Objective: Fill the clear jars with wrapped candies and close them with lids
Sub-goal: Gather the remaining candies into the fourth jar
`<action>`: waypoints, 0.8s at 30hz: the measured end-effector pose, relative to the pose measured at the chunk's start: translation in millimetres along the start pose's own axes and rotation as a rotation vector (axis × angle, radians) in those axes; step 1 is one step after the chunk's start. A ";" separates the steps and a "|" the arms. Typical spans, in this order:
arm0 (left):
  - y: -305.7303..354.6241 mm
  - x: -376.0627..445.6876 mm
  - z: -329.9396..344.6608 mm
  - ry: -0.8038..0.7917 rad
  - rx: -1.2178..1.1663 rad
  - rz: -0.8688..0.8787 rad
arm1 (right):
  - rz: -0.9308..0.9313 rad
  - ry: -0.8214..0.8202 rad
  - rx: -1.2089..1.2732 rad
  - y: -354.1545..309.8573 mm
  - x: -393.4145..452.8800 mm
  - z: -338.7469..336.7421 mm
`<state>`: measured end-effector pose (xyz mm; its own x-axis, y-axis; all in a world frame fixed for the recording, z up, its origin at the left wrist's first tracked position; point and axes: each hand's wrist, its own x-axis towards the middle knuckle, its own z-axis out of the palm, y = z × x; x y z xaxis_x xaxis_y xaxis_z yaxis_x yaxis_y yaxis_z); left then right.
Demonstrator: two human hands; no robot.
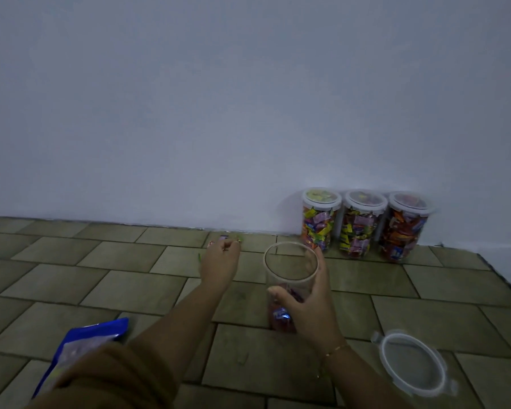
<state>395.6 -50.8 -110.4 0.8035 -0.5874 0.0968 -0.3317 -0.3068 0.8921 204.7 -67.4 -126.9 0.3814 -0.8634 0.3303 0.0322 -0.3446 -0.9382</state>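
At about 7 o'clock I see a blue candy bag (83, 346) lying flat on the tiled floor (130, 290), partly behind my left sleeve. My left hand (220, 261) reaches out toward 12 o'clock, fingers curled down over a few loose wrapped candies (227, 239) near the wall; it looks to be pinching some, though blur keeps me from telling how many. Just right of it, my right hand (310, 305) wraps around the side of an open clear jar (291, 261), thumb on the near face and fingers round the far side, a firm hold. The jar stands upright on the floor with only a few candies at its bottom. At 5 o'clock a clear lid (413, 363) lies flat on the tiles, apart from the jar. At 1 o'clock three filled jars (362, 225) with lids on stand in a row, touching one another, against the pale wall (248, 98). The light is dim.
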 end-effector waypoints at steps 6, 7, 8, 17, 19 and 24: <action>-19.9 54.1 16.2 -0.033 0.437 0.013 | -0.020 0.027 -0.020 10.5 13.7 7.5; -22.9 60.7 19.1 -0.055 0.470 -0.002 | -0.026 0.032 -0.013 13.6 16.8 9.4; -25.6 65.0 19.8 -0.077 0.503 -0.022 | -0.031 0.031 -0.006 14.2 18.0 10.9; -47.7 100.9 42.1 -0.140 0.662 -0.061 | -0.053 0.029 0.009 21.3 26.8 17.1; -49.6 105.4 44.9 -0.158 0.727 -0.023 | -0.048 0.025 0.006 21.9 27.5 17.1; -56.4 107.3 50.6 -0.102 0.832 0.101 | -0.046 0.020 0.004 22.4 29.4 16.9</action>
<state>475.5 -134.4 -172.6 0.7147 -0.6945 0.0826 -0.6880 -0.6770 0.2613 232.2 -94.3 -139.9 0.3612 -0.8538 0.3748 0.0528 -0.3826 -0.9224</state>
